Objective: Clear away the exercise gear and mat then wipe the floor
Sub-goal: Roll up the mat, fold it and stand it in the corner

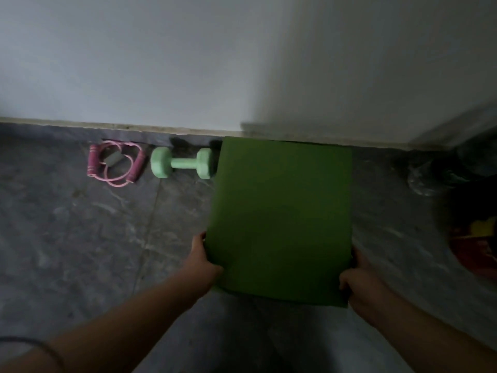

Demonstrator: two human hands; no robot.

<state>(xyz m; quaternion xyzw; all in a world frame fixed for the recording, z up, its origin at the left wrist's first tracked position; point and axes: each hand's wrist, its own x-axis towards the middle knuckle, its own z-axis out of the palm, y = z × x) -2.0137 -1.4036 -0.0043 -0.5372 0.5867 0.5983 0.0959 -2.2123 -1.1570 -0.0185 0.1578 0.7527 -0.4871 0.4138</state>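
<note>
A green exercise mat [282, 211], folded or rolled into a flat slab, is held out in front of me with its far end against the foot of the wall. My left hand [201, 259] grips its near left edge and my right hand [355, 284] grips its near right corner. A mint-green dumbbell [181, 163] lies on the floor by the wall, just left of the mat, its right end partly hidden behind it. Further left lies a pink resistance band with handles [115, 164].
A grey marbled floor [80, 238] meets a white wall [161, 63] along a pale skirting strip. At the right, in shadow, stand a dark bag or bundle [441, 170] and a red and yellow object [473, 246], both blurred.
</note>
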